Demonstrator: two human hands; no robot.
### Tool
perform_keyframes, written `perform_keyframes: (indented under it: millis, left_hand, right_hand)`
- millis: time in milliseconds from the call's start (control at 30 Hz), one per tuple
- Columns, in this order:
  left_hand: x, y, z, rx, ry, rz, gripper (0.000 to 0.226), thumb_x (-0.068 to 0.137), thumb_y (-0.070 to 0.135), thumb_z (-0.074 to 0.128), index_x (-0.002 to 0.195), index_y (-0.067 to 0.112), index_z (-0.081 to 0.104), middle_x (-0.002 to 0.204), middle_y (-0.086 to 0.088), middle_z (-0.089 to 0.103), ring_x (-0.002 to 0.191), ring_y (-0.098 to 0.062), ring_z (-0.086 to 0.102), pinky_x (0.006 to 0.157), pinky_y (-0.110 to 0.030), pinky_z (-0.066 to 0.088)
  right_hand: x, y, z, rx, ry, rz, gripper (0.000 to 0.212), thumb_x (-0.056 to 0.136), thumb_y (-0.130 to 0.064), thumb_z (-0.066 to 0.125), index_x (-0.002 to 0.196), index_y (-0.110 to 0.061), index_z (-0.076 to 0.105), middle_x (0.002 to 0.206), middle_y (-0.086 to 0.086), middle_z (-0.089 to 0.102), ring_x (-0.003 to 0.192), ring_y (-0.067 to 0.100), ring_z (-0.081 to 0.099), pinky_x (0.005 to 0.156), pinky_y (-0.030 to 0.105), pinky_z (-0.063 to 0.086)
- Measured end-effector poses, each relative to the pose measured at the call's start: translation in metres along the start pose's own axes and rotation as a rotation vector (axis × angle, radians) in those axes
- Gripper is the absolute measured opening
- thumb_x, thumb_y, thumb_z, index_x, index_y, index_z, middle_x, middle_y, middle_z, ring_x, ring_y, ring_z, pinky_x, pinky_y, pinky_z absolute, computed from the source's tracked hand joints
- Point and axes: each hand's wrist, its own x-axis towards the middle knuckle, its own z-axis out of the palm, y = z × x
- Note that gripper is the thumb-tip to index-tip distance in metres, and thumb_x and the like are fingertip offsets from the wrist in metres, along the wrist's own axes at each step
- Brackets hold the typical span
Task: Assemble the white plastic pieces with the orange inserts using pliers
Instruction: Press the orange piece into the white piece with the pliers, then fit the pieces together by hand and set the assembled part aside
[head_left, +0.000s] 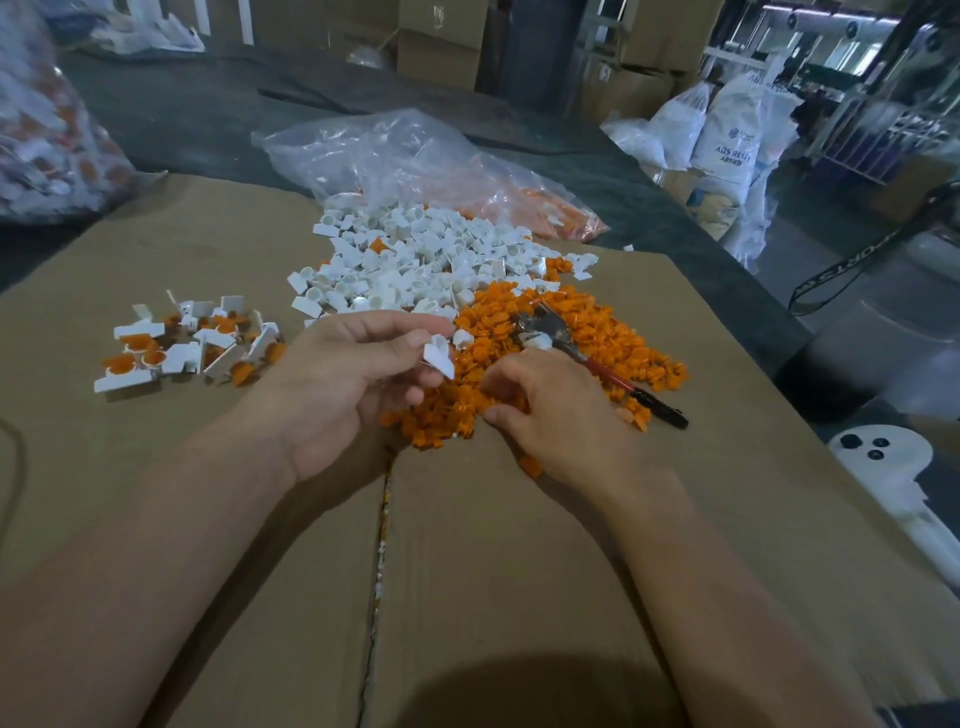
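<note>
The left hand (358, 374) pinches a white plastic piece (439, 357) in its fingertips at the near-left edge of the orange insert pile (561, 317), with the piece's long axis slanting down toward the right hand (550, 415). That hand's fingers curl into the pile's near edge; whether they grip an insert cannot be told. The pliers (587, 361) lie on the pile just beyond the right hand.

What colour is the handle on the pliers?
Red, with a black tip. The pliers show best in the head view.
</note>
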Motion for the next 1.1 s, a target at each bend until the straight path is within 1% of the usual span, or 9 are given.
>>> perform_keyframes:
  millis: [200,267,367,433,500,633,700,933,1100]
  left_hand:
    - [-0.002,-0.005,0.006,-0.003,-0.041,-0.041,0.029,0.063,0.008,0.061,0.092,0.008,0.068,0.077,-0.004,0.070,0.065,-0.010,0.067,0.053,-0.018,0.052]
    - [-0.002,-0.004,0.007,-0.024,-0.027,-0.066,0.024,0.064,0.011,0.060,0.087,0.008,0.068,0.077,-0.007,0.071,0.067,-0.014,0.069,0.052,-0.020,0.053]
    - [-0.002,-0.003,0.007,-0.071,-0.027,-0.101,0.015,0.065,0.013,0.059,0.074,0.013,0.072,0.073,-0.009,0.071,0.068,-0.017,0.070,0.052,-0.021,0.054]
    - [-0.001,-0.004,0.007,-0.094,-0.040,-0.118,0.015,0.068,0.012,0.059,0.071,0.013,0.074,0.072,-0.009,0.071,0.068,-0.019,0.070,0.051,-0.022,0.054]
    - [0.000,-0.004,0.008,-0.115,-0.043,-0.127,0.017,0.074,0.008,0.058,0.071,0.012,0.074,0.071,-0.008,0.070,0.068,-0.019,0.070,0.051,-0.021,0.054]
    - [0.001,-0.008,0.011,-0.124,-0.017,-0.102,0.013,0.068,0.011,0.061,0.074,0.011,0.073,0.071,-0.010,0.069,0.066,-0.018,0.070,0.052,-0.019,0.054]
    - [0.001,-0.008,0.012,-0.111,-0.008,-0.085,0.014,0.063,0.013,0.063,0.072,0.013,0.074,0.072,-0.012,0.069,0.066,-0.018,0.069,0.051,-0.019,0.053]
    - [0.002,-0.008,0.014,-0.121,0.000,-0.055,0.013,0.063,0.010,0.063,0.065,0.013,0.075,0.069,-0.007,0.071,0.061,-0.013,0.068,0.051,-0.016,0.052]
    - [-0.001,-0.008,0.016,-0.087,0.005,-0.012,0.014,0.059,0.008,0.063,0.069,0.010,0.073,0.067,-0.006,0.070,0.058,-0.012,0.066,0.053,-0.018,0.053]
  right_hand:
    - [-0.003,-0.001,0.002,-0.046,0.001,-0.041,0.019,0.089,-0.022,0.057,0.108,-0.019,0.056,0.092,-0.008,0.045,0.092,0.013,0.042,0.072,0.023,0.024]
    - [-0.004,0.003,0.000,-0.016,0.006,-0.046,0.027,0.092,-0.021,0.053,0.118,-0.020,0.055,0.098,-0.005,0.047,0.095,0.011,0.039,0.075,0.022,0.024]
    - [-0.005,0.005,-0.005,0.067,0.080,-0.047,0.019,0.091,-0.016,0.053,0.109,-0.020,0.060,0.094,-0.007,0.044,0.088,0.004,0.038,0.071,0.014,0.026]
    - [-0.006,0.002,-0.010,0.192,0.159,-0.004,0.010,0.088,-0.012,0.057,0.092,-0.022,0.059,0.088,-0.008,0.048,0.078,-0.001,0.042,0.069,0.006,0.031]
    - [-0.009,-0.003,-0.014,0.416,0.263,0.050,0.019,0.085,-0.009,0.062,0.079,-0.026,0.057,0.080,-0.009,0.056,0.073,-0.001,0.051,0.066,0.006,0.038]
    - [-0.012,-0.017,-0.016,0.861,0.310,0.088,0.025,0.081,-0.001,0.065,0.075,-0.026,0.061,0.070,-0.007,0.065,0.070,0.012,0.064,0.066,0.025,0.055]
    - [-0.012,-0.022,-0.015,0.975,0.281,0.078,0.024,0.080,0.003,0.064,0.075,-0.021,0.062,0.068,-0.005,0.067,0.067,0.012,0.065,0.066,0.027,0.056]
    - [-0.011,-0.023,-0.009,0.743,0.276,0.093,0.022,0.080,-0.010,0.069,0.072,-0.029,0.061,0.068,-0.005,0.065,0.064,0.012,0.063,0.058,0.024,0.053]
    - [-0.013,-0.023,-0.008,0.658,0.314,0.097,0.021,0.079,-0.009,0.067,0.067,-0.025,0.060,0.062,-0.001,0.063,0.060,0.020,0.062,0.055,0.032,0.053]
